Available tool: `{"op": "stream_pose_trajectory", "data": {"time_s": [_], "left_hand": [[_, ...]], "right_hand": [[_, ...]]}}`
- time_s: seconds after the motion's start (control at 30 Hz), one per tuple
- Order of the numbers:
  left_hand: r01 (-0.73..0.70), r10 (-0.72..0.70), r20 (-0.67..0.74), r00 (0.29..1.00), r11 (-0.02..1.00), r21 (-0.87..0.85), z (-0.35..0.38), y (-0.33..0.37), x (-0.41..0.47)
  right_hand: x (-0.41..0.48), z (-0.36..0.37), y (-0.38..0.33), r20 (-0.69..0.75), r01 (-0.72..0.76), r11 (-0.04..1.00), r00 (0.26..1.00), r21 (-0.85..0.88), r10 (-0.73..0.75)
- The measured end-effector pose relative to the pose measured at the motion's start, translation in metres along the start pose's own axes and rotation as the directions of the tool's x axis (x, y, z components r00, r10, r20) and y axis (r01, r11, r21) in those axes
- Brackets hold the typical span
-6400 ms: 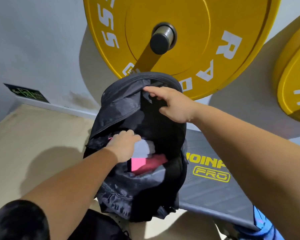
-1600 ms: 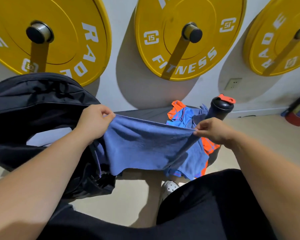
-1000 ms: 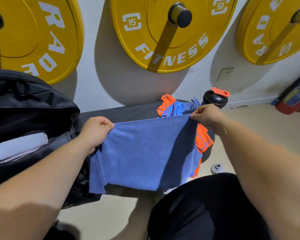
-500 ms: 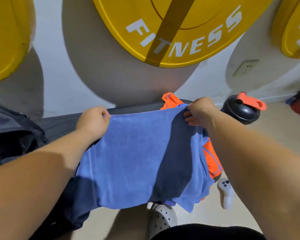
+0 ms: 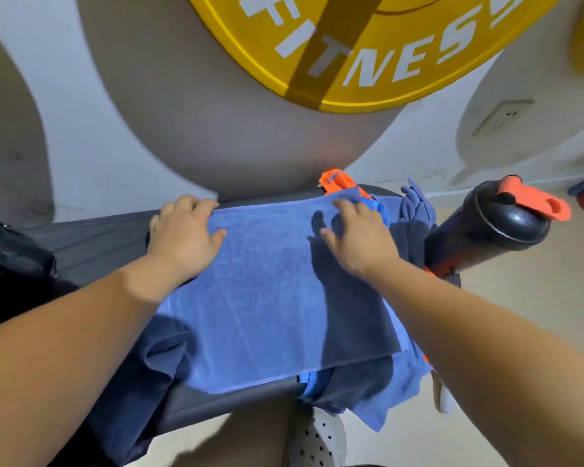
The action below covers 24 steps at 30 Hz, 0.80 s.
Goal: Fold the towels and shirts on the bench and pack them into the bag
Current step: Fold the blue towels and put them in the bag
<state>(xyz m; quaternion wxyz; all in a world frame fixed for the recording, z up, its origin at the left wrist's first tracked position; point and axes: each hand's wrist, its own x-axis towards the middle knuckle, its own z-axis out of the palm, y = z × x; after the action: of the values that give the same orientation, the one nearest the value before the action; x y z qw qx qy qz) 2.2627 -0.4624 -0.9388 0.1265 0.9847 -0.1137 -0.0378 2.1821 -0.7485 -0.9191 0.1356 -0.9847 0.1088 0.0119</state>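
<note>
A blue towel (image 5: 267, 298) lies spread across the dark bench (image 5: 98, 244), its near edge hanging over the front. My left hand (image 5: 182, 237) rests flat on the towel's far left corner, fingers apart. My right hand (image 5: 358, 237) presses flat on its far right part, fingers spread. Under and beyond the towel lies an orange and blue shirt (image 5: 338, 180), with more blue cloth (image 5: 415, 207) bunched to the right. The black bag (image 5: 11, 254) shows only at the left edge.
A black shaker bottle (image 5: 489, 230) with an orange lid stands at the bench's right end. A yellow weight plate (image 5: 368, 48) hangs on the wall above. A grey clog (image 5: 317, 439) is on the floor below the bench.
The towel, held up stretched between both hands half a second ago, now lies on the bench. Both hands have let go of its corners and rest flat on it.
</note>
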Motion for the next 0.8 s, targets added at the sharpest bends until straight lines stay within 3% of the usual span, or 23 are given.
{"op": "stream_pose_trajectory", "data": {"time_s": [0.07,0.17,0.27,0.43,0.57,0.7,0.8], "left_hand": [[-0.01,0.01,-0.009,1.0,1.0,-0.007,-0.004,0.007,-0.021],[-0.016,0.016,0.0,1.0,1.0,-0.004,-0.009,0.011,-0.059],[0.017,-0.018,0.017,1.0,0.999,0.045,-0.01,0.003,-0.099],[0.108,-0.108,0.005,0.994,0.994,0.009,-0.016,-0.024,-0.161],[0.19,-0.188,0.024,0.982,0.974,-0.124,-0.015,-0.04,-0.192],[0.081,-0.076,0.042,0.996,0.985,-0.152,-0.006,-0.054,-0.21],[-0.008,-0.007,-0.087,0.996,0.985,-0.171,-0.001,-0.057,-0.21]], "right_hand": [[-0.018,0.016,0.0,0.098,0.143,0.968,0.987,-0.207,-0.125],[-0.047,0.032,0.0,0.266,0.303,0.904,0.937,-0.301,-0.226],[-0.063,0.042,0.014,0.294,0.357,0.864,0.92,-0.356,-0.259],[-0.065,0.042,0.014,0.263,0.289,0.879,0.944,-0.379,-0.197],[-0.073,0.039,-0.026,0.233,0.366,0.886,0.923,-0.286,-0.306],[-0.091,0.06,-0.056,0.317,0.5,0.835,0.85,-0.231,-0.421],[-0.097,0.075,-0.052,0.371,0.506,0.825,0.837,-0.25,-0.401]]}}
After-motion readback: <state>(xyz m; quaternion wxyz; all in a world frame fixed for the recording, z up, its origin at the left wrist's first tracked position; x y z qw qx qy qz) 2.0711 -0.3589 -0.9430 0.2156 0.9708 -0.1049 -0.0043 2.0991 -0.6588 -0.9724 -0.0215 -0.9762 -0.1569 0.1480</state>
